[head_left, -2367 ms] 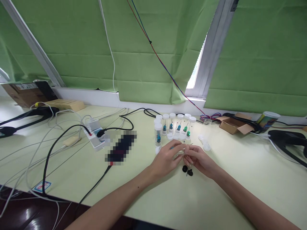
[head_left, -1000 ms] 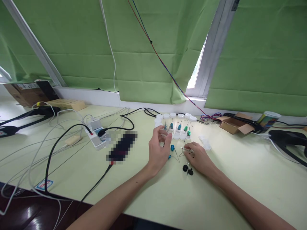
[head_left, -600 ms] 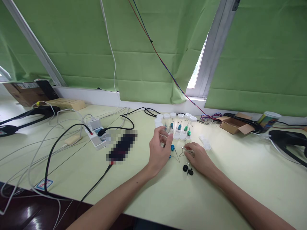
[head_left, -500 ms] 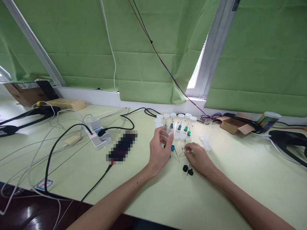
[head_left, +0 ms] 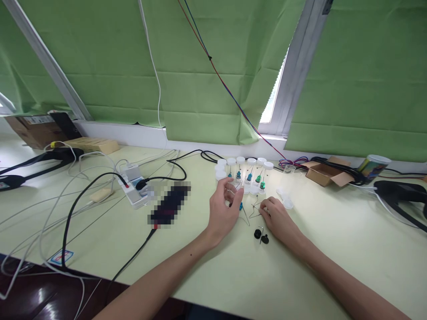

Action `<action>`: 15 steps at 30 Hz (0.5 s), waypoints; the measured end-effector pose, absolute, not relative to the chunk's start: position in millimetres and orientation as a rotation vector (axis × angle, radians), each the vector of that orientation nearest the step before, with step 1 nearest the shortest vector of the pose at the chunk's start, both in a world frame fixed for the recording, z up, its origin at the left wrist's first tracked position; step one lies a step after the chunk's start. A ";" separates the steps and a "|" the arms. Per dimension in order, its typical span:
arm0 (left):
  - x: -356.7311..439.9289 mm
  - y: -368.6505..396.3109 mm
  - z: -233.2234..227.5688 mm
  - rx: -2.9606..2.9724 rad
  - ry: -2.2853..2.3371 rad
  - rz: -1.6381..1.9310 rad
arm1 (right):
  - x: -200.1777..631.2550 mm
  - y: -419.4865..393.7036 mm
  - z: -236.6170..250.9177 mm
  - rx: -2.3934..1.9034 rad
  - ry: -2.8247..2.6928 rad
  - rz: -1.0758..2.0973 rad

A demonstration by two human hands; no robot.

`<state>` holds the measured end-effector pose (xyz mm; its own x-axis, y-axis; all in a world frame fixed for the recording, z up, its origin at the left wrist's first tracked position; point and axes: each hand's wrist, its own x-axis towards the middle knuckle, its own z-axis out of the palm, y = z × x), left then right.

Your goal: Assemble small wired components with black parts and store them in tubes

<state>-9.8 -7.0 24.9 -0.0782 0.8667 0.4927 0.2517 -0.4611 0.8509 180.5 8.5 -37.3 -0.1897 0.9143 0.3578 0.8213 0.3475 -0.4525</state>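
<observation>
A pale surface [head_left: 250,275], with left hand [head_left: 224,213] and right hand [head_left: 279,218] over it.
The left grip is curved, the right fingertips are close together; I cannot tell if either is clamped on something. Clear vials [head_left: 251,162] with white caps stand beyond the hands. Two black round parts [head_left: 257,234] lie nearer to the person. A blue piece [head_left: 240,206] is just beside the left hand. Thin metal pieces [head_left: 256,215] lie between both hands, near the right fingertips.

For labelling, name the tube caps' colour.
The tube caps are white, clearest in the head view.
</observation>
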 end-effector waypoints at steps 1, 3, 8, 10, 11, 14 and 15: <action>-9.7 -7.2 24.9 1.692 1.207 1.572 | 180.4 8.4 -37.3 -1.505 -2.042 0.214; -9.5 -7.5 24.9 1.694 1.203 1.568 | 180.5 8.4 -37.4 -1.503 -2.039 0.213; -8.9 -7.6 24.5 1.708 1.178 1.558 | 180.6 10.1 -40.1 -1.498 -2.044 0.174; -8.7 -7.4 24.2 1.713 1.173 1.556 | 180.2 11.3 -42.3 -1.503 -2.045 0.156; -8.7 -7.3 24.0 1.716 1.173 1.557 | 180.1 11.8 -43.5 -1.507 -2.045 0.148; -8.7 -7.1 24.0 1.719 1.181 1.556 | 180.0 12.6 -47.0 -1.518 -2.046 0.130; -8.7 -7.1 24.1 1.719 1.185 1.556 | 180.1 12.7 -47.9 -1.521 -2.046 0.126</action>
